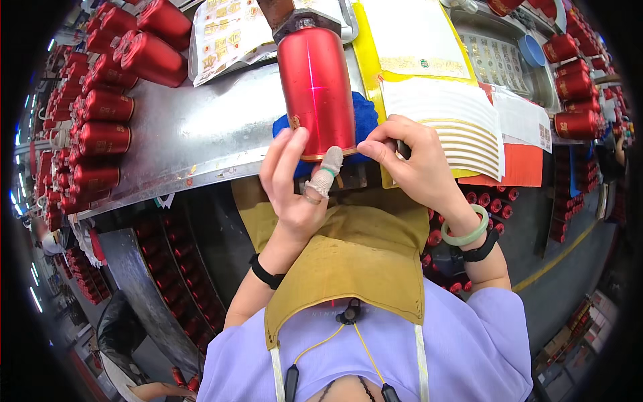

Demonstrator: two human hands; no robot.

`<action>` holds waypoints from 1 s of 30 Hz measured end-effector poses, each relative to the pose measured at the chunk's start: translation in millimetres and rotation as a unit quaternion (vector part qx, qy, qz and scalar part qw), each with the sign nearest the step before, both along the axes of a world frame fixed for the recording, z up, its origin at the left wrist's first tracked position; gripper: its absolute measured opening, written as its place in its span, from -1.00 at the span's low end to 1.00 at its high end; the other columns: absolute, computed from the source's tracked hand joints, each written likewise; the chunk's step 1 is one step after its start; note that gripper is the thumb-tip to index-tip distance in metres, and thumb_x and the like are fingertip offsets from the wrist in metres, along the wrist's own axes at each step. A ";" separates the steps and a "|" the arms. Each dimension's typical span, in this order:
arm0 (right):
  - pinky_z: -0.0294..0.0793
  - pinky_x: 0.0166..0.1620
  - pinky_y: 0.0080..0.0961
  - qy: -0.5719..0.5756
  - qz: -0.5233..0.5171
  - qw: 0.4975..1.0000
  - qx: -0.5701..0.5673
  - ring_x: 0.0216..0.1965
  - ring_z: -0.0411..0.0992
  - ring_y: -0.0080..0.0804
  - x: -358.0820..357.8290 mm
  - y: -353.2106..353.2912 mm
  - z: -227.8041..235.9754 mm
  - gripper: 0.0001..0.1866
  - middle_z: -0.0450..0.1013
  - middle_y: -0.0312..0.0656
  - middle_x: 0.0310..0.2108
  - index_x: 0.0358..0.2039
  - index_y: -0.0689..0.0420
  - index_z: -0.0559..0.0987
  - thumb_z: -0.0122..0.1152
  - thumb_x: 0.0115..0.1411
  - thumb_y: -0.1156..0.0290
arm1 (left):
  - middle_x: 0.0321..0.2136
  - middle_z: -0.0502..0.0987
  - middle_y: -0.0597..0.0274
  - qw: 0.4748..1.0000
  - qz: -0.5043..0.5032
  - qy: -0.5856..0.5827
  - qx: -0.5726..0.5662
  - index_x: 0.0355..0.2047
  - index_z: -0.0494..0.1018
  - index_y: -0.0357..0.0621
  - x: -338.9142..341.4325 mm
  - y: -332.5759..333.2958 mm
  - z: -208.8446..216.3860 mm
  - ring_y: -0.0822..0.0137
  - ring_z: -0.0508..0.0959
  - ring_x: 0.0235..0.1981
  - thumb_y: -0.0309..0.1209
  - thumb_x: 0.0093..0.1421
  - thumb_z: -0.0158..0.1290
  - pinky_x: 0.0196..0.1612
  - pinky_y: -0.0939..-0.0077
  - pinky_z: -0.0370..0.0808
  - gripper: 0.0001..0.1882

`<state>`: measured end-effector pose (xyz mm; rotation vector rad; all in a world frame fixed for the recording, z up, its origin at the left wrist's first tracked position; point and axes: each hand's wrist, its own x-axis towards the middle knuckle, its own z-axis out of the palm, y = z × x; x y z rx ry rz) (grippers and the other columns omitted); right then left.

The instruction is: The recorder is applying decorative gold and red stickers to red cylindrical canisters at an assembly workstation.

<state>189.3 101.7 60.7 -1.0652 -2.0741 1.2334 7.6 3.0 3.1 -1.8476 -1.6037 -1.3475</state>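
Note:
A glossy red bottle (316, 87) lies on its side over blue cloth (365, 115), its base toward me and its neck at a brown metal holder (276, 12). A thin gold strip (315, 158) follows the base edge. My left hand (295, 177) is at the base's left side, fingers bent against the bottle and the thumb, in a white cloth cover (324, 175), pressing the rim. Just right of the base, my right hand (412, 157) pinches with thumb and forefinger at the strip's end. What lies between those fingertips is mostly hidden.
White sheets with curved gold strips (445, 130) lie at my right on a yellow folder (370, 60). A tray of gold stickers (228, 33) sits behind the metal bench (207, 120). Red bottles (100, 130) crowd the left; more (577, 94) stand right.

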 end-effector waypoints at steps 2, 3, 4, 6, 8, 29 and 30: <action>0.43 -0.35 -0.40 -0.001 -0.005 1.000 -0.002 -0.50 0.42 -0.35 -0.3 0.2 0.5 -0.81 0.51 -0.14 -0.49 -0.36 0.26 0.67 0.41 0.21 0.37 | 0.05 0.54 -0.02 0.999 -0.044 -0.003 -0.025 0.01 0.58 -0.20 -5.5 0.5 4.7 -0.06 0.59 0.04 -0.72 0.12 0.29 0.10 0.18 0.60 -0.57; 0.43 -0.35 -0.40 -0.001 -0.005 1.000 -0.001 -0.50 0.42 -0.35 -1.3 -1.0 1.5 -0.81 0.51 -0.14 -0.49 -0.36 0.26 0.67 0.41 0.21 0.37 | 0.03 0.56 -0.04 0.997 -0.037 -0.048 -0.039 0.02 0.57 -0.23 -7.4 -2.1 1.5 -0.03 0.60 0.04 -0.74 0.13 0.28 0.10 0.21 0.61 -0.57; 0.43 -0.36 -0.40 0.010 -0.009 1.000 -0.018 -0.50 0.42 -0.34 -3.6 -3.3 2.7 -0.81 0.51 -0.13 -0.49 -0.37 0.26 0.67 0.41 0.20 0.38 | 0.01 0.57 -0.07 0.994 -0.030 -0.094 -0.052 0.03 0.56 -0.26 -8.2 -4.0 -2.5 -0.01 0.62 0.03 -0.76 0.13 0.26 0.10 0.25 0.63 -0.57; 0.43 -0.36 -0.40 0.020 -0.013 0.999 -0.035 -0.50 0.42 -0.33 -8.3 -5.4 3.8 -0.81 0.50 -0.13 -0.49 -0.37 0.27 0.66 0.42 0.20 0.39 | 0.01 0.57 -0.14 0.982 -0.060 -0.179 -0.014 0.01 0.52 -0.47 -8.4 -3.1 -11.2 0.06 0.59 0.10 -0.79 0.13 0.25 0.15 0.27 0.61 -0.60; 0.43 -0.38 -0.41 0.038 0.005 0.999 0.005 -0.51 0.43 -0.33 -13.9 -5.6 4.6 -0.81 0.50 -0.12 -0.49 -0.37 0.27 0.65 0.42 0.19 0.39 | 0.01 0.58 -0.12 0.981 -0.051 -0.184 -0.019 0.03 0.51 -0.48 -10.5 -4.4 -15.3 0.05 0.61 0.07 -0.80 0.12 0.25 0.14 0.26 0.62 -0.57; 0.41 -0.35 -0.38 0.010 -0.062 0.998 0.011 -0.49 0.42 -0.36 -7.5 -2.8 -6.0 -0.77 0.48 -0.14 -0.52 -0.41 0.26 0.62 0.41 0.21 0.33 | -0.05 0.61 0.02 0.989 -0.015 -0.140 -0.049 -0.13 0.64 -0.31 -4.2 -5.4 -0.7 0.05 0.61 0.03 -0.75 0.14 0.26 0.07 0.30 0.64 -0.72; 0.41 -0.35 -0.38 0.011 -0.062 0.998 0.010 -0.49 0.42 -0.36 -10.6 -4.9 -4.3 -0.77 0.48 -0.14 -0.52 -0.41 0.26 0.62 0.41 0.21 0.33 | -0.05 0.61 0.02 0.989 -0.015 -0.139 -0.050 -0.13 0.64 -0.31 -5.3 -6.0 -2.2 0.05 0.61 0.03 -0.75 0.14 0.26 0.07 0.30 0.64 -0.72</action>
